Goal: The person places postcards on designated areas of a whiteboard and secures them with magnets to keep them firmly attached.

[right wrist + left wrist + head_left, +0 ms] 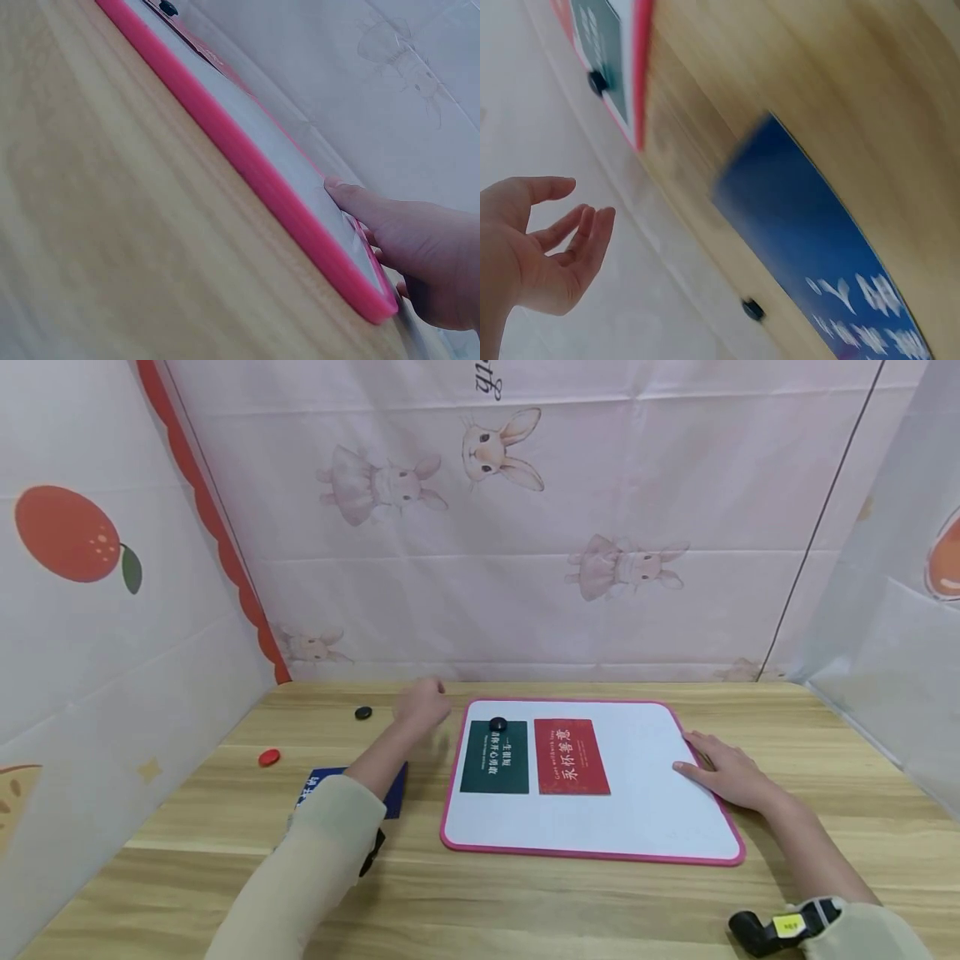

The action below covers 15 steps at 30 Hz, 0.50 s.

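A whiteboard (660,827) with a pink frame lies flat on the wooden table. On it are a green card (480,768) and, beside that, a red card (577,768). A round black magnet (498,724) sits at the green card's top edge. My right hand (731,772) holds the board's right edge, its thumb on the white surface and its other fingers along the rim. My left hand (544,251) hovers left of the board, fingers loosely bent with nothing between them. Under my left forearm lies a blue card (802,217) with white lettering, partly hidden in the head view.
Left of my left hand, a loose black magnet (363,712) rests near the table's back. A red magnet (269,757) lies farther left. A printed curtain with rabbits (487,452) hangs behind the table, and side curtains flank it.
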Available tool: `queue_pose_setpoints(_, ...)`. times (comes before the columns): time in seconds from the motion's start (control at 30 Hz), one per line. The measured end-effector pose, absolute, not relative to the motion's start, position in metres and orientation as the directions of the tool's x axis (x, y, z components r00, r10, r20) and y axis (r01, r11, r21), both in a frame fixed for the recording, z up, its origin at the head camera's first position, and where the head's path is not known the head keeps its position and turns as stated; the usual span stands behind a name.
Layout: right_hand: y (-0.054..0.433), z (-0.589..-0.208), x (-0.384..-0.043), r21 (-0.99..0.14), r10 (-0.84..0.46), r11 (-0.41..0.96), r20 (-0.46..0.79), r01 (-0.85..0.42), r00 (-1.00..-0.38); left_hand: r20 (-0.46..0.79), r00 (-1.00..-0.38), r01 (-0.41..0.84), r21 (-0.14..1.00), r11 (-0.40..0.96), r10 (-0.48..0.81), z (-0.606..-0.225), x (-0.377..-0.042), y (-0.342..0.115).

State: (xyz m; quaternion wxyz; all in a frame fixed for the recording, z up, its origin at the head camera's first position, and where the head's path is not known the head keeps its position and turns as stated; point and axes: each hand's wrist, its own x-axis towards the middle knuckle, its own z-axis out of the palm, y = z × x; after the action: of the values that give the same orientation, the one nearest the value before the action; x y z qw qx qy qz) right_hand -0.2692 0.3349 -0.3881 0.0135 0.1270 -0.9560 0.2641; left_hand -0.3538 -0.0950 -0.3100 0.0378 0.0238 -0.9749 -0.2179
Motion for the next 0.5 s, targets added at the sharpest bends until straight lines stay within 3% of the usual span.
queue_pose_setpoints(0.27, 0.336, -0.391, -0.269, -0.501, -0.231, 0.832, 0.081, -0.24, -0.97, 0.078, -0.996, -0.032, 0.232, 0.972, -0.051, -0.314, -0.356, -0.16)
queue_pose_setpoints(0.5, 0.334, -0.389, -0.269, -0.5, -0.233, 0.83, 0.086, -0.245, -0.969, 0.022, -0.995, -0.086, 0.208, 0.974, -0.093, -0.313, -0.345, -0.207)
